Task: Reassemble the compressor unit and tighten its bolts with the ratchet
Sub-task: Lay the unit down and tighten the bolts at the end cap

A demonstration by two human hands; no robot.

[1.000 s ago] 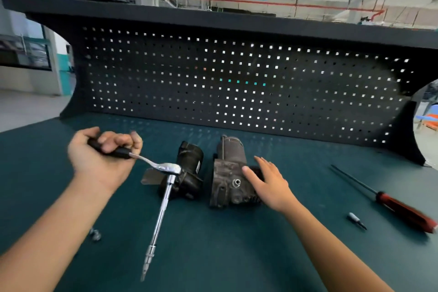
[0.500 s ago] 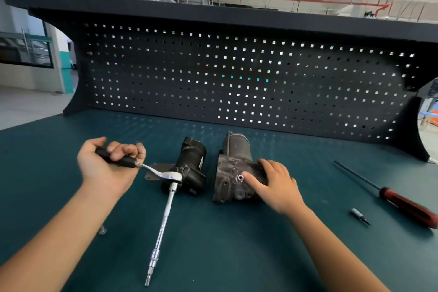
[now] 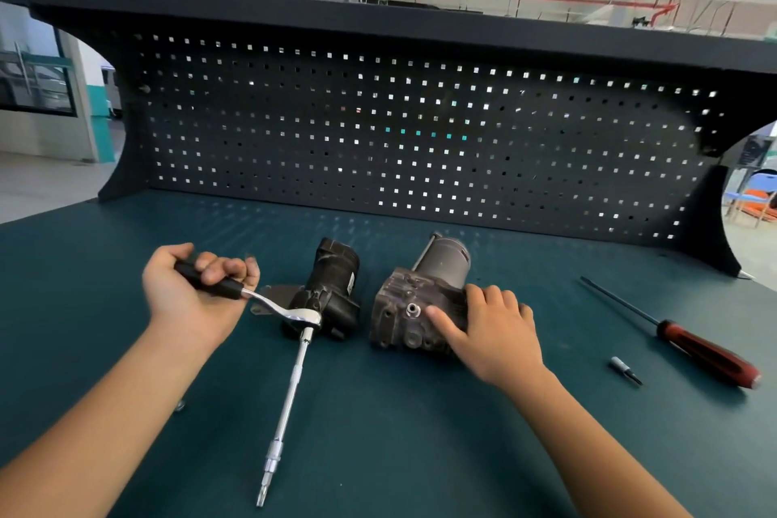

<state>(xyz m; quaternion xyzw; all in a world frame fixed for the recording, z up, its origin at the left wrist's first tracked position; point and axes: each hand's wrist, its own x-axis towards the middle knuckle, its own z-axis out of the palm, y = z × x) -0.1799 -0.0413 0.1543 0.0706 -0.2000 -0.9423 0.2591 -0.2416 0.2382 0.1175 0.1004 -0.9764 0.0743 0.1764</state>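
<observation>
Head view only.

Left hand point(image 3: 191, 299) is fisted round the black grip of the ratchet point(image 3: 300, 315), thumb on top, knuckles toward the pegboard point(image 3: 420, 130). The chrome ratchet head sits right in front of the near end of the black compressor section point(image 3: 334, 286); can't tell if it touches. A long extension bar point(image 3: 290, 395) runs from the head toward the near edge of the bench, bit end lowest. Can't tell if the tip is on the mat.

The black section lies on the green bench mat point(image 3: 399, 433), mid-bench, left of centre, with a flat metal bracket point(image 3: 271, 299) sticking out on its left side.

The grey compressor housing point(image 3: 403, 307) is just beside it to the right, with a clear gap between, so the two parts are not joined. Its grey motor cylinder point(image 3: 443, 259) points back toward the pegboard.

Right hand point(image 3: 494, 332) grips the housing: fingers curled over the top right edge, thumb on the front face next to a silver port fitting point(image 3: 413, 310).

Red-handled screwdriver point(image 3: 710, 353) lies well off to the right, shaft angled toward the back. A small loose bit point(image 3: 625, 370) lies near its handle. A small metal piece point(image 3: 180, 405) shows beside the left forearm, mostly hidden.
</observation>
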